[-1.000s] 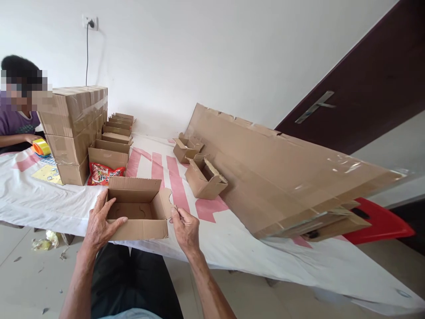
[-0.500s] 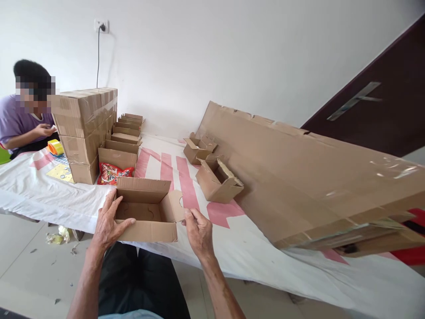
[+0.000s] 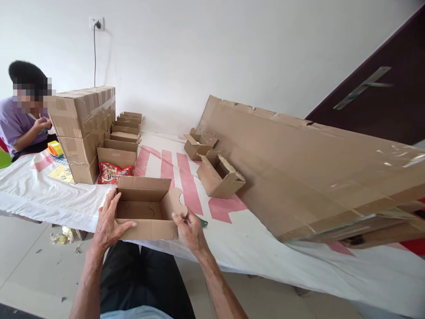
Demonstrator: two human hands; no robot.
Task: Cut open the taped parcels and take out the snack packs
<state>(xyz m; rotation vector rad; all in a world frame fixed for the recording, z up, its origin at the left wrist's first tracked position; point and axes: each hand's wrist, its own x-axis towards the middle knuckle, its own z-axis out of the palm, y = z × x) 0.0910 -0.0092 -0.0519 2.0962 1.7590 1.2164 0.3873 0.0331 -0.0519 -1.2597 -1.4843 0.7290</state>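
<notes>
An open-topped cardboard box [image 3: 149, 229] sits at the table's near edge, its inside bare and its back flap standing up. My left hand [image 3: 111, 221] grips its left end, thumb along the front wall and fingers at the left rim. At the other end, my right hand [image 3: 191, 230] pinches the right end flap [image 3: 175, 204], which has a half-round notch. Part of a small green object [image 3: 203, 223] shows on the cloth just behind my right hand; the rest is hidden. A red printed food packet [image 3: 114, 173] lies behind the box's left corner.
Taped cartons [image 3: 81, 133] are stacked at the left, beside a row of open boxes [image 3: 117, 155]. Two small open boxes [image 3: 221, 179] stand before a large leaning cardboard sheet [image 3: 299, 173]. A person in purple [image 3: 25, 122] sits at far left near a yellow roll [image 3: 55, 148].
My right hand has shifted slightly left and its grip on the right flap has changed. The green object has come into view behind it. My left hand keeps its hold.
</notes>
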